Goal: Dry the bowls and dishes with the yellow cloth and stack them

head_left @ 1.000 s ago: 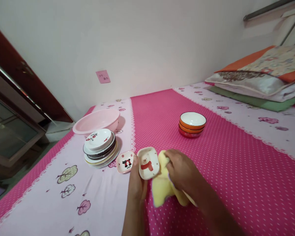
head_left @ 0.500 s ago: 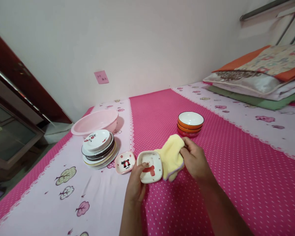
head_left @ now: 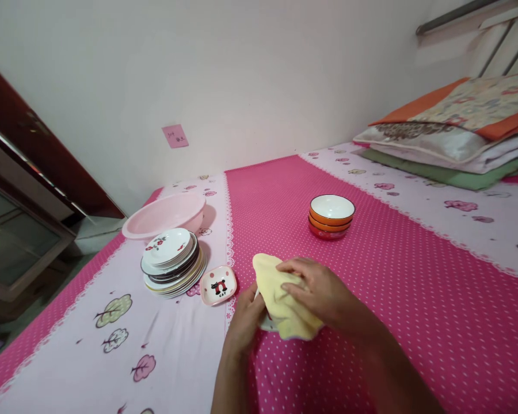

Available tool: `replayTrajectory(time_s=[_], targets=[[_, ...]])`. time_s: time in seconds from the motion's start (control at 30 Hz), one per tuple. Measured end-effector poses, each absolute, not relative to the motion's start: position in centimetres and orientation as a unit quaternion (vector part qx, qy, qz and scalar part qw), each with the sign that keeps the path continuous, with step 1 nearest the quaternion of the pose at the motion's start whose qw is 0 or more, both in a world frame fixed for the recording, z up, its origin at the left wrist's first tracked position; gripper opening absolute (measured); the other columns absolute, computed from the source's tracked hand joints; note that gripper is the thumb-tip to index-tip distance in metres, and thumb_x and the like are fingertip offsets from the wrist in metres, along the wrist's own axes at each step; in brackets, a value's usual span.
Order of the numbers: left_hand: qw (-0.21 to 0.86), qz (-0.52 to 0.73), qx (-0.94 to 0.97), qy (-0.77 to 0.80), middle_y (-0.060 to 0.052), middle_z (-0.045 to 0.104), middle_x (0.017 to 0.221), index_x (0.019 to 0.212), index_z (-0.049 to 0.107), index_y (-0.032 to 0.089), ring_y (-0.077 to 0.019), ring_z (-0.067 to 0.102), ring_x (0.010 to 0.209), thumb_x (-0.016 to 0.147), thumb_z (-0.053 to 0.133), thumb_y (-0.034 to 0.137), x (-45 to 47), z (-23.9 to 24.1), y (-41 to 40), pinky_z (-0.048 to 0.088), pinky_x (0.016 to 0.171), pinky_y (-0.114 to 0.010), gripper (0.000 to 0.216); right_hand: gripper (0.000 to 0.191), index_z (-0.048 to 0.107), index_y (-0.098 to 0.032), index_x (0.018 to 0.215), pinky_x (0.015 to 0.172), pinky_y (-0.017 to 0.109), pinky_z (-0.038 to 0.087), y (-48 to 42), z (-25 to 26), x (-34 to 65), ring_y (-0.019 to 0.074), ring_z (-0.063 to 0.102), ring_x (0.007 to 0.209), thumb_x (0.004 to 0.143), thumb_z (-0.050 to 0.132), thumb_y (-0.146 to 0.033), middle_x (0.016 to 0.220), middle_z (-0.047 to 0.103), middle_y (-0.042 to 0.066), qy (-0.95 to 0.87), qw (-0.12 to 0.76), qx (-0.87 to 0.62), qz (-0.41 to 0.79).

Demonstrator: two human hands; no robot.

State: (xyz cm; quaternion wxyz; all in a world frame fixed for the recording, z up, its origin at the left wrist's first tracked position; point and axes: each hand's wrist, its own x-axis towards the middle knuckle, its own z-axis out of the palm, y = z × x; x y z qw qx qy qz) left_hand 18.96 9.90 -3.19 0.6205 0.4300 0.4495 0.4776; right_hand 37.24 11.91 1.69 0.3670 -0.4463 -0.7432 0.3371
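Standing by the bed [head_left: 384, 287], I see the person bent over its near middle, on the pink dotted strip of the cover, with both hands together. The left hand [head_left: 246, 319] comes up from below with its grip curled closed around a small dish [head_left: 264, 324], of which only a pale sliver of rim shows under the cloth. The right hand [head_left: 323, 293] lies over a yellow cloth [head_left: 280, 302], fingers stretched nearly flat and pressing it onto the dish. Its grip is closed on the cloth rather than on the dish, though I cannot see where the thumb sits. To my eye this is the wiping step, the cloth rubbed over the face of the dish while the other hand steadies it. Any further stroke calls for the left hand to hold the rim firm, since the dish is held up off the cover and could slip. Just left of the hands lies a little cat dish [head_left: 218, 284], apart from them. Beyond it towards the left edge stands a stack of plates [head_left: 172, 261], and a pink basin [head_left: 164, 214] sits behind that near the wall. A stack of orange bowls [head_left: 331, 215] stands further up the pink strip, well apart from the hands. Folded bedding [head_left: 457, 132] is piled at the far right corner.
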Motion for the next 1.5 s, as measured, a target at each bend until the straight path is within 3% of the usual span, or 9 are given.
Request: replayTrajectory(time_s=[0.1, 0.2, 0.37, 0.9, 1.3, 1.5], targets=[[0.615, 0.436, 0.471, 0.458, 0.001, 0.064, 0.063, 0.089, 0.071, 0.015, -0.0126, 0.050, 0.054, 0.084, 0.070, 0.043, 18.9, -3.3, 9.8, 0.034, 0.054, -0.024, 0.028, 0.041, 0.069, -0.017, 0.123, 0.099, 0.037, 0.041, 12.0, 1.6, 36.6, 0.0258, 0.060, 0.114, 0.083, 0.062, -0.011, 0.121, 0.071, 0.010, -0.780, 0.296, -0.457, 0.307], [0.590, 0.387, 0.524, 0.477, 0.001, 0.061, 0.058, 0.084, 0.067, 0.017, -0.0141, 0.051, 0.053, 0.086, 0.058, 0.036, 18.6, -3.4, 9.6, 0.036, 0.054, -0.025, 0.021, 0.035, 0.071, -0.016, 0.113, 0.091, 0.035, 0.039, 11.9, 1.3, 35.4, 0.0244, 0.061, 0.105, 0.084, 0.056, -0.005, 0.112, 0.072, 0.009, -0.806, 0.233, -0.470, 0.274], [0.562, 0.337, 0.556, 0.512, 0.000, 0.063, 0.056, 0.083, 0.060, 0.020, -0.0149, 0.052, 0.049, 0.076, 0.051, 0.030, 18.2, -3.1, 9.6, 0.038, 0.051, -0.025, 0.016, 0.024, 0.069, -0.016, 0.102, 0.083, 0.036, 0.032, 11.9, 0.6, 34.3, 0.0238, 0.060, 0.098, 0.086, 0.055, -0.005, 0.106, 0.072, 0.008, -0.829, 0.175, -0.486, 0.213], [0.522, 0.318, 0.560, 0.559, 0.000, 0.061, 0.060, 0.082, 0.058, 0.020, -0.0161, 0.059, 0.052, 0.073, 0.049, 0.031, 17.1, -2.5, 9.5, 0.042, 0.048, -0.025, 0.017, 0.016, 0.060, -0.018, 0.093, 0.082, 0.033, 0.034, 12.4, -1.8, 33.7, 0.0216, 0.055, 0.093, 0.087, 0.050, -0.006, 0.098, 0.064, 0.006, -0.841, 0.262, -0.410, 0.237], [0.551, 0.379, 0.532, 0.520, 0.003, 0.059, 0.059, 0.092, 0.063, 0.018, -0.0151, 0.055, 0.052, 0.079, 0.050, 0.028, 16.8, -2.1, 9.1, 0.040, 0.052, -0.025, 0.021, 0.006, 0.060, -0.016, 0.092, 0.078, 0.031, 0.034, 12.7, -0.4, 33.6, 0.0204, 0.055, 0.088, 0.091, 0.058, -0.011, 0.095, 0.065, 0.006, -0.814, 0.203, -0.480, 0.256], [0.553, 0.434, 0.501, 0.504, 0.002, 0.063, 0.068, 0.086, 0.066, 0.017, -0.0148, 0.056, 0.059, 0.081, 0.058, 0.032, 16.8, -1.8, 9.1, 0.044, 0.056, -0.025, 0.017, 0.003, 0.061, -0.016, 0.092, 0.078, 0.031, 0.034, 12.8, -0.2, 34.0, 0.0204, 0.057, 0.088, 0.094, 0.058, -0.015, 0.095, 0.067, 0.007, -0.804, 0.202, -0.496, 0.258]])
